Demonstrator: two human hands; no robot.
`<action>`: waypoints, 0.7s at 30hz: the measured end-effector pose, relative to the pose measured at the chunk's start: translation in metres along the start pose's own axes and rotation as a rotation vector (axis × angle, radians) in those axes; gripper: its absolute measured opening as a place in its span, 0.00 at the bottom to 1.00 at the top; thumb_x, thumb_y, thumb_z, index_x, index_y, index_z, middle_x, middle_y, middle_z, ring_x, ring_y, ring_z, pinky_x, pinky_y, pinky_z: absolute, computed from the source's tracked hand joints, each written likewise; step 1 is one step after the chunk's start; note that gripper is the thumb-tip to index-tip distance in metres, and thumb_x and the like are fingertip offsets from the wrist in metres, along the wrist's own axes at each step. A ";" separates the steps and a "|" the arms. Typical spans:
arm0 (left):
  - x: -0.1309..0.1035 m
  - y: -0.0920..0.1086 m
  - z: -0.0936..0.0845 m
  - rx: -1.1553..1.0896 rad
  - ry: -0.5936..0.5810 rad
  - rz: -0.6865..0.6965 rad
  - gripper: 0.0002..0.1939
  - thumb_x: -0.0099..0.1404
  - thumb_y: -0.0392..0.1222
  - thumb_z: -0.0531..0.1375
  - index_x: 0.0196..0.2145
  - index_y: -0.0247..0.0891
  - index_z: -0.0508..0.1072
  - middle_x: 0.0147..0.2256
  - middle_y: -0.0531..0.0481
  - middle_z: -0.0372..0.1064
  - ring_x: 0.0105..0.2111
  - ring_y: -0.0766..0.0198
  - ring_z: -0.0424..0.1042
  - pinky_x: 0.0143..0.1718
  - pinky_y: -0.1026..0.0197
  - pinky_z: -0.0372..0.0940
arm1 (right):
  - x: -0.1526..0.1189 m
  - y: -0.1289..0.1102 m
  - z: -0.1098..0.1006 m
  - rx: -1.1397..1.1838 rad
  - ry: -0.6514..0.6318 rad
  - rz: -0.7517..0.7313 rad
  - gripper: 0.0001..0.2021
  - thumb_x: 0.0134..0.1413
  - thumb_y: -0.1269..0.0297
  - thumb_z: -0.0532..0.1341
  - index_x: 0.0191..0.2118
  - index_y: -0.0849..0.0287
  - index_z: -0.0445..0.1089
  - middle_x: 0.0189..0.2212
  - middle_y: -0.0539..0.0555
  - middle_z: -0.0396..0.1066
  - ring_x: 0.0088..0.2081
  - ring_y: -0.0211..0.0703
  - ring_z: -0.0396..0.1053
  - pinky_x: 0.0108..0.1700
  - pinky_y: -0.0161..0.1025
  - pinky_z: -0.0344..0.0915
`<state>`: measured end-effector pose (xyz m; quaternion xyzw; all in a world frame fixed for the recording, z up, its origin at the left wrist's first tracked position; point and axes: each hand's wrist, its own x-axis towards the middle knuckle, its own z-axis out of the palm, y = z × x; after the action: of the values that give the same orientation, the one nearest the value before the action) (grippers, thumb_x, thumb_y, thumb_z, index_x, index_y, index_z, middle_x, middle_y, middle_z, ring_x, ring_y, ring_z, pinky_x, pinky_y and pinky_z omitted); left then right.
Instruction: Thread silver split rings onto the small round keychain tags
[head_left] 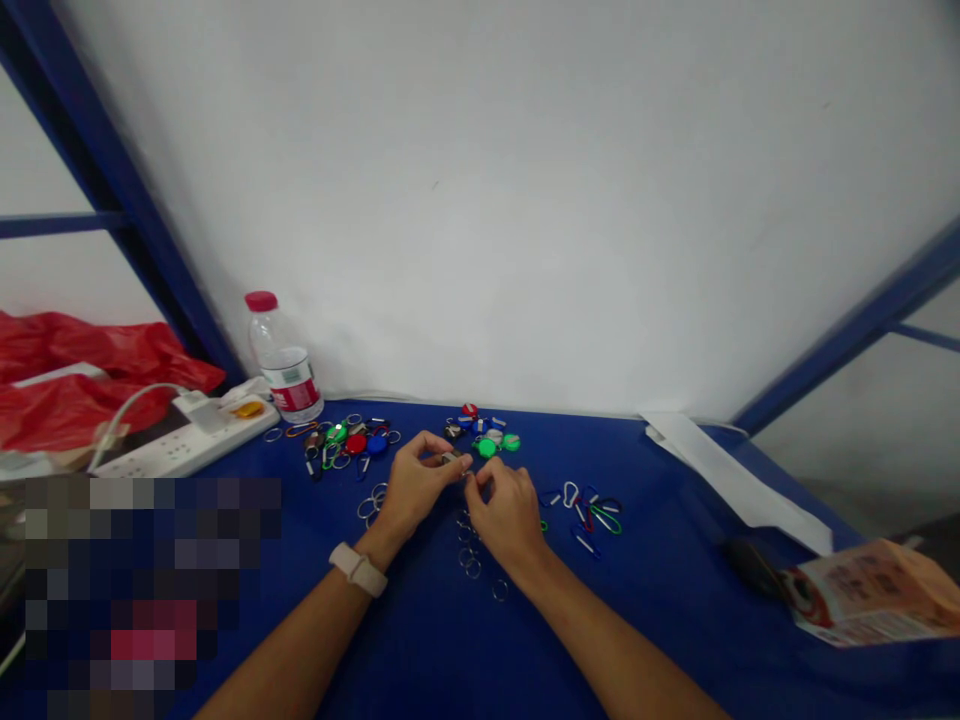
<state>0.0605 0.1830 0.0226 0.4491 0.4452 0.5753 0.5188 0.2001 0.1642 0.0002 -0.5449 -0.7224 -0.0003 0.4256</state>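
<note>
My left hand point(414, 488) and my right hand point(504, 510) meet over the blue table cloth point(660, 600), fingertips together on a small dark key tag point(452, 458) with a metal ring. The left wrist wears a pale watch point(358, 569). Loose metal key rings point(471, 558) lie under and just in front of the hands. Round key tags point(491, 443) in green, red and blue sit just beyond the fingers. What the right fingers pinch is too small to tell apart.
Another pile of coloured tags and clips point(346, 440) lies left, small carabiners point(592, 510) right. A water bottle point(283, 362) and white power strip point(187, 435) stand back left beside red plastic point(82, 375). A paper strip point(739, 480) and printed box point(874, 590) lie right.
</note>
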 end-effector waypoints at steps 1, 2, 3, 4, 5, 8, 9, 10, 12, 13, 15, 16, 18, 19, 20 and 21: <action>0.000 0.000 0.000 0.003 -0.001 0.004 0.27 0.43 0.48 0.75 0.33 0.35 0.65 0.28 0.50 0.73 0.29 0.61 0.75 0.34 0.60 0.71 | 0.000 0.000 0.000 0.002 -0.001 -0.002 0.08 0.57 0.67 0.59 0.28 0.60 0.64 0.22 0.47 0.66 0.26 0.40 0.62 0.40 0.40 0.49; 0.000 0.000 0.000 0.006 -0.004 0.008 0.27 0.44 0.48 0.75 0.33 0.35 0.65 0.28 0.50 0.73 0.29 0.61 0.75 0.34 0.60 0.71 | 0.001 0.000 -0.001 0.003 -0.001 -0.006 0.08 0.57 0.67 0.59 0.28 0.60 0.64 0.22 0.47 0.66 0.26 0.39 0.62 0.40 0.40 0.49; 0.000 0.000 0.000 0.010 -0.009 0.009 0.27 0.44 0.48 0.75 0.33 0.35 0.65 0.28 0.50 0.73 0.30 0.62 0.75 0.34 0.61 0.71 | 0.001 0.000 -0.001 0.003 0.000 -0.011 0.08 0.57 0.67 0.59 0.28 0.60 0.64 0.22 0.47 0.66 0.26 0.39 0.62 0.40 0.40 0.49; 0.000 0.001 -0.001 0.013 -0.016 0.009 0.27 0.44 0.48 0.75 0.33 0.35 0.65 0.28 0.50 0.73 0.30 0.62 0.75 0.34 0.62 0.71 | 0.001 0.000 -0.001 0.002 0.003 -0.019 0.08 0.57 0.67 0.59 0.28 0.60 0.64 0.22 0.48 0.66 0.26 0.39 0.62 0.40 0.40 0.49; -0.001 0.002 -0.001 0.015 -0.023 0.009 0.27 0.45 0.48 0.75 0.33 0.35 0.65 0.28 0.50 0.73 0.30 0.63 0.75 0.35 0.62 0.71 | 0.002 0.000 -0.002 0.001 0.006 -0.028 0.08 0.57 0.68 0.59 0.28 0.60 0.64 0.22 0.48 0.67 0.26 0.40 0.62 0.39 0.40 0.49; -0.002 0.005 -0.001 0.010 -0.027 0.003 0.27 0.44 0.48 0.75 0.33 0.35 0.65 0.28 0.50 0.73 0.31 0.63 0.75 0.35 0.63 0.70 | 0.003 0.000 -0.003 -0.003 0.016 -0.056 0.08 0.58 0.68 0.59 0.28 0.60 0.65 0.23 0.48 0.67 0.26 0.40 0.62 0.39 0.40 0.49; -0.002 0.006 -0.001 0.010 -0.028 0.001 0.27 0.44 0.48 0.75 0.33 0.35 0.65 0.29 0.50 0.73 0.31 0.63 0.75 0.35 0.63 0.70 | 0.003 0.000 -0.004 -0.002 0.021 -0.067 0.08 0.59 0.68 0.59 0.28 0.60 0.65 0.23 0.48 0.67 0.26 0.39 0.62 0.39 0.40 0.49; -0.002 0.006 -0.001 0.010 -0.029 0.000 0.27 0.44 0.48 0.75 0.33 0.35 0.64 0.29 0.49 0.73 0.32 0.62 0.76 0.35 0.63 0.70 | 0.003 0.001 -0.004 0.001 0.025 -0.080 0.08 0.59 0.68 0.59 0.28 0.60 0.65 0.23 0.48 0.68 0.26 0.39 0.62 0.39 0.40 0.49; -0.002 0.006 -0.001 0.009 -0.038 -0.003 0.27 0.44 0.47 0.75 0.33 0.35 0.64 0.30 0.48 0.74 0.33 0.61 0.76 0.35 0.62 0.71 | 0.004 0.002 -0.005 0.010 0.029 -0.107 0.07 0.59 0.69 0.59 0.29 0.60 0.65 0.23 0.48 0.68 0.26 0.39 0.62 0.39 0.40 0.49; -0.002 0.006 -0.001 0.005 -0.044 -0.003 0.27 0.44 0.47 0.75 0.34 0.35 0.64 0.31 0.48 0.74 0.34 0.60 0.77 0.36 0.61 0.71 | 0.004 0.002 -0.006 0.015 0.030 -0.119 0.07 0.59 0.69 0.59 0.29 0.60 0.65 0.24 0.48 0.68 0.26 0.38 0.62 0.39 0.40 0.50; -0.001 0.006 -0.001 -0.001 -0.052 0.000 0.27 0.44 0.47 0.75 0.34 0.35 0.64 0.32 0.48 0.74 0.36 0.59 0.77 0.38 0.61 0.71 | 0.005 0.003 -0.007 0.023 0.034 -0.143 0.06 0.59 0.69 0.60 0.30 0.60 0.66 0.24 0.47 0.68 0.26 0.38 0.62 0.39 0.39 0.50; -0.001 0.006 -0.001 -0.002 -0.057 0.002 0.28 0.44 0.46 0.75 0.34 0.35 0.64 0.32 0.48 0.74 0.36 0.58 0.77 0.38 0.61 0.71 | 0.005 0.004 -0.007 0.030 0.032 -0.155 0.06 0.59 0.70 0.60 0.30 0.60 0.66 0.24 0.47 0.68 0.26 0.38 0.62 0.39 0.39 0.50; -0.001 0.007 -0.001 0.001 -0.064 0.014 0.27 0.44 0.46 0.75 0.35 0.35 0.65 0.32 0.49 0.74 0.37 0.58 0.78 0.39 0.62 0.70 | 0.005 0.005 -0.008 0.056 0.008 -0.182 0.06 0.58 0.70 0.61 0.30 0.60 0.66 0.24 0.47 0.69 0.26 0.38 0.61 0.39 0.39 0.50; -0.001 0.007 -0.001 0.005 -0.066 0.022 0.27 0.44 0.45 0.75 0.34 0.35 0.65 0.32 0.50 0.74 0.37 0.58 0.78 0.39 0.62 0.70 | 0.005 0.005 -0.008 0.070 -0.013 -0.194 0.06 0.58 0.71 0.61 0.30 0.60 0.66 0.25 0.47 0.69 0.27 0.38 0.62 0.39 0.39 0.51; -0.001 0.007 -0.001 0.007 -0.070 0.029 0.27 0.44 0.45 0.75 0.34 0.35 0.65 0.32 0.50 0.73 0.38 0.58 0.78 0.39 0.63 0.70 | 0.005 0.006 -0.008 0.083 -0.032 -0.202 0.05 0.59 0.71 0.61 0.30 0.60 0.66 0.26 0.47 0.69 0.28 0.38 0.62 0.39 0.39 0.51; -0.002 0.007 -0.001 0.009 -0.076 0.034 0.26 0.44 0.45 0.75 0.34 0.35 0.65 0.32 0.50 0.73 0.38 0.58 0.78 0.39 0.63 0.70 | 0.005 0.006 -0.008 0.094 -0.049 -0.206 0.05 0.59 0.71 0.60 0.31 0.60 0.66 0.26 0.47 0.70 0.28 0.38 0.62 0.40 0.39 0.51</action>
<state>0.0578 0.1809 0.0293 0.4805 0.4203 0.5645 0.5233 0.2097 0.1664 0.0055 -0.4470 -0.7840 0.0029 0.4306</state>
